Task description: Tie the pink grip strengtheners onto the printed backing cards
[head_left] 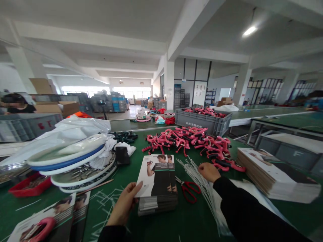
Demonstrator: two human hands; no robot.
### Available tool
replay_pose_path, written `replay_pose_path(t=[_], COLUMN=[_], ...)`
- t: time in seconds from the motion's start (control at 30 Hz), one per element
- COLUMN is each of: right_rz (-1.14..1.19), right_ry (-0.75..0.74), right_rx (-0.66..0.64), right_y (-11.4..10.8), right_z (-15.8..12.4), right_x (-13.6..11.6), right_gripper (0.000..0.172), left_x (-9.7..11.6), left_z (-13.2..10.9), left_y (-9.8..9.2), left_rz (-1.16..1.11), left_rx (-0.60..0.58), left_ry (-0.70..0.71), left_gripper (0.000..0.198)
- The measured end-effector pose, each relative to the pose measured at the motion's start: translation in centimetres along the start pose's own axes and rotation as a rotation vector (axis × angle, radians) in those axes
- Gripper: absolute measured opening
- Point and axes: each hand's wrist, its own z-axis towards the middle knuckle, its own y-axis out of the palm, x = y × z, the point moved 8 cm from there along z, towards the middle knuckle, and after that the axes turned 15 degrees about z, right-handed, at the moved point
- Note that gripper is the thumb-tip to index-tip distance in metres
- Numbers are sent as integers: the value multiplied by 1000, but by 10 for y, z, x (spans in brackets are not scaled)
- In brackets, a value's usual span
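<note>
Head view: one firm grip, one unclear

The left hand (pixel 123 203) grips the edge of a glossy printed card (pixel 153 174) topping a short stack of cards (pixel 157 203) on the green work table (pixel 194 222). The right hand (pixel 208 172), half-curled, sits at a bundle of thin white plastic cable ties (pixel 205 196); whether it grips them, I cannot tell. Red-handled steel scissors (pixel 188 190) lie between, below a heap of pink-and-black plastic hand grips (pixel 189 144).
</note>
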Motion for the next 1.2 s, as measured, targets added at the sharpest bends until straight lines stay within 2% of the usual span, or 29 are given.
replay_pose_path(t=[0.1,0.2,0.27,0.33,0.4,0.47,0.63,0.77,0.87,1.0,1.1,1.2], right_rz=[172,395,569,750,926,1083,1391,1554,1617,1642,1647,1653], right_ry=[-12,-31,-65,-119,-181,-227,-227,-155,-90,-2,41,35], right_rx=[121,243,266,230,175,127,42,56,38,-38,-89,-115], right_y=[-22,-40,-45,-44,-39,-32,-3,27,49,72,79,75], right_z=[-7,-17,-25,-36,-49,-61,-68,-50,-37,-23,-14,-3], right_x=[2,-2,-13,-33,-58,-82,-120,-125,-125,-123,-123,-127], right_gripper=[25,26,33,39,43,43,37,39,39,37,36,35], left_x=[5,11,16,21,25,27,31,19,21,48,71,79], left_z=[-1,-6,-14,-25,-35,-41,-39,-32,-30,-23,-9,10], left_y=[4,0,2,11,24,33,40,42,44,45,45,55], left_rz=[-11,-40,-53,-49,-24,4,-116,-181,-176,-55,9,-70], left_rx=[-8,-42,-121,-238,-338,-363,-265,-233,-266,-319,-303,-341], left_ry=[29,62,79,98,101,88,33,-54,-47,15,31,37], left_gripper=[41,36,37,47,56,60,52,41,44,56,46,38])
